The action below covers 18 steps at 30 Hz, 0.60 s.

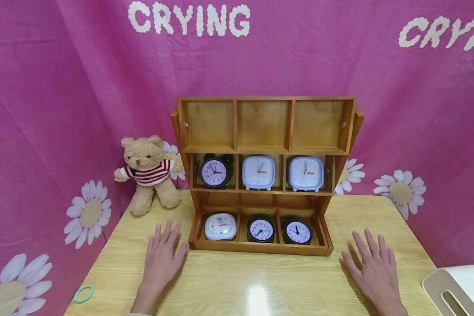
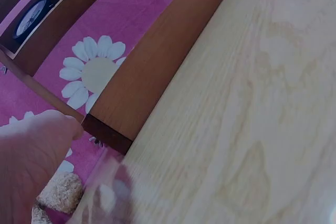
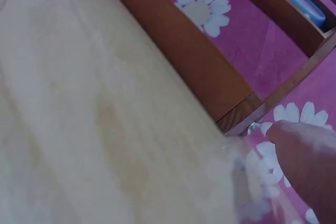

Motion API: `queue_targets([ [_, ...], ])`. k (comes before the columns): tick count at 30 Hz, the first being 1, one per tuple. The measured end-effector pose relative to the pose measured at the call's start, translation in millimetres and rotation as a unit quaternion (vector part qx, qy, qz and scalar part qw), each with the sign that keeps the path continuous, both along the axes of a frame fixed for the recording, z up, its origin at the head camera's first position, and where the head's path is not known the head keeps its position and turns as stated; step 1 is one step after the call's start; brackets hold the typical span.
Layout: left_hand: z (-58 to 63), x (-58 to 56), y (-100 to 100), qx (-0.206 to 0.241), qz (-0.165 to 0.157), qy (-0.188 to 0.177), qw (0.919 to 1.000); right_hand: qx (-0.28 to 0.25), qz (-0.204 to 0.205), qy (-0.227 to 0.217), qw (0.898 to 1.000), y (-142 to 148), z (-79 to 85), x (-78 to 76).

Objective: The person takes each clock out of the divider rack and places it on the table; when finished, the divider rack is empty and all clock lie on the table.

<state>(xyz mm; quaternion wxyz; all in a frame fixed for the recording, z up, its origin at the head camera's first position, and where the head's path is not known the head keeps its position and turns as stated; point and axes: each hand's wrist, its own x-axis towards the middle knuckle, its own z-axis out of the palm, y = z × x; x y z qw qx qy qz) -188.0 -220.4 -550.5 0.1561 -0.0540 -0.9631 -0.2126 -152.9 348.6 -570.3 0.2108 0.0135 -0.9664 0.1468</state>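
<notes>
A tiered wooden rack (image 1: 260, 252) stands mid-table, three compartments to a tier. Its middle tier holds a black twin-bell alarm clock (image 1: 214, 172) and two blue-rimmed square clocks, one in the centre (image 1: 258, 172) and one at right (image 1: 306, 173). In the bottom tier sit a pale blue oval clock (image 1: 220, 226) and two small black round clocks, one central (image 1: 261, 230), one right (image 1: 297, 232). My left hand (image 1: 162, 256) lies palm down, fingers spread, by the rack's left front corner. Palm down too, my right hand (image 1: 373, 267) rests right of the rack. Both hold nothing.
A teddy bear (image 1: 152, 175) in a striped shirt leans at the back left. Near the left table edge lies a mint-green ring (image 1: 84, 293). A white container with a slot handle (image 1: 464, 289) stands at the right edge. Pink flowered cloth (image 1: 300, 52) hangs behind.
</notes>
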Motion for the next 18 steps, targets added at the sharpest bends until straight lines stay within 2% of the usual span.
queue_targets([
  [4, 1.4, -0.8, 2.4, 0.023, -0.002, -0.001, 0.9997, -0.023, 0.012, 0.058, 0.998, -5.9, 10.9, -5.0],
  [8, 1.5, -2.9, 6.9, 0.043, -0.012, 0.005, 0.9990, -0.057, 0.036, 0.118, 0.991, -17.4, 29.5, -15.2],
  [18, -4.3, -8.7, 22.3, 0.082, -0.040, 0.004, 0.9958, -0.143, 0.118, 0.225, 0.957, -60.1, 79.0, -47.3],
])
